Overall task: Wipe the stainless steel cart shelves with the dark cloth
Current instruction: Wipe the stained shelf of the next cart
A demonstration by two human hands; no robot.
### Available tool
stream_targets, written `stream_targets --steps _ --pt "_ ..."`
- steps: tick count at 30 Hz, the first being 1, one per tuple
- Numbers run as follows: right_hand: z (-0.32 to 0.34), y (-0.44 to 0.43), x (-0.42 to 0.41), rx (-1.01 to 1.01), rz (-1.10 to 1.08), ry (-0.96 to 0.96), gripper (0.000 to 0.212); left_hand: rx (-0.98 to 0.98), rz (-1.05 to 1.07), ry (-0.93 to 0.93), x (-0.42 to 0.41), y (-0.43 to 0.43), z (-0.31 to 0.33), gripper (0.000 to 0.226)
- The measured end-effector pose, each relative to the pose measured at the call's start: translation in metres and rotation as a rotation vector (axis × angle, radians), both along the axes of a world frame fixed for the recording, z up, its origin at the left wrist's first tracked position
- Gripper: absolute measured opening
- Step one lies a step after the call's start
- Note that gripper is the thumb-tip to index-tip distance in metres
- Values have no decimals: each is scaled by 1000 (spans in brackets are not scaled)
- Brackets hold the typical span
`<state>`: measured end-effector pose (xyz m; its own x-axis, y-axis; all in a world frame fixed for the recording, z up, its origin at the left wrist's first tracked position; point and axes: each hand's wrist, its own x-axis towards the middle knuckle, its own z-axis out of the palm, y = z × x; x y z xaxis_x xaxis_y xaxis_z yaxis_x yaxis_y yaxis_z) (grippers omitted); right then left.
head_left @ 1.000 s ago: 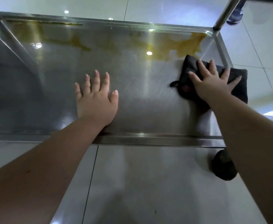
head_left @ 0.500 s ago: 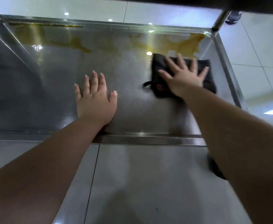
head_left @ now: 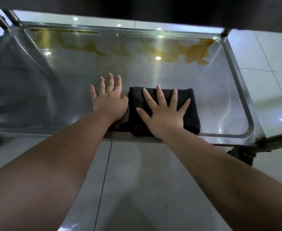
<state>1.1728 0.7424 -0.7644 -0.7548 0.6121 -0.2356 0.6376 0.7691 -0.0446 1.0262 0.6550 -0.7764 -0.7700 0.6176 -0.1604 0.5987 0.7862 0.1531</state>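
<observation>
A stainless steel cart shelf [head_left: 220, 90] lies below me, its rim raised all round. The folded dark cloth [head_left: 191, 112] lies flat at the shelf's near edge, a little right of centre. My right hand [head_left: 163, 114] presses on the cloth with fingers spread and straight. Flat on the bare steel just left of the cloth rests my left hand [head_left: 109, 99], its thumb side touching the cloth's edge. A yellow-brown stain [head_left: 190, 50] runs along the far side of the shelf, thickest at the far right corner.
The dark underside of an upper shelf [head_left: 137, 9] hangs across the top of the view. Cart posts stand at the far left [head_left: 11, 18] and far right [head_left: 225, 32]. A black caster [head_left: 243, 155] sits under the near right corner. White tiled floor [head_left: 137, 180] surrounds the cart.
My right hand has slid the cloth from the far right corner leftward and toward me, to the near edge beside my left hand. The left hand stayed in place.
</observation>
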Motion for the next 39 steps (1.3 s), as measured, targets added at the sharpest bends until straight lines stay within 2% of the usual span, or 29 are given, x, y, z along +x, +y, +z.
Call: stream_targets --steps 3,7,10,14,17,21,28,32,35,39 --pt "3 41 25 -5 -10 -13 64 21 -65 -43 -9 -9 5 60" --pt "4 102 89 -45 -310 -7 65 100 -225 -34 -31 -39 15 56" --pt "2 111 104 -38 -389 -29 64 156 -189 -2 -63 -72 21 55" --pt "3 106 96 -25 -408 -41 62 38 -129 82 -106 -114 15 56" --pt "5 95 90 -30 -433 -51 62 29 -115 97 -111 -122 7 56" --pt "6 36 48 -37 -391 -58 63 62 -136 126 -110 -124 0 55" --pt "2 -95 -80 8 -78 -3 64 102 -133 122 -110 -129 -4 55" --pt "-2 -60 -148 10 -130 98 63 106 -131 123 -112 -130 -8 55" --pt "1 -17 -185 -32 -138 83 62 107 -130 116 -113 -129 -8 55" --pt "0 -16 -182 -18 -106 88 63 106 -118 120 -113 -128 -8 56"
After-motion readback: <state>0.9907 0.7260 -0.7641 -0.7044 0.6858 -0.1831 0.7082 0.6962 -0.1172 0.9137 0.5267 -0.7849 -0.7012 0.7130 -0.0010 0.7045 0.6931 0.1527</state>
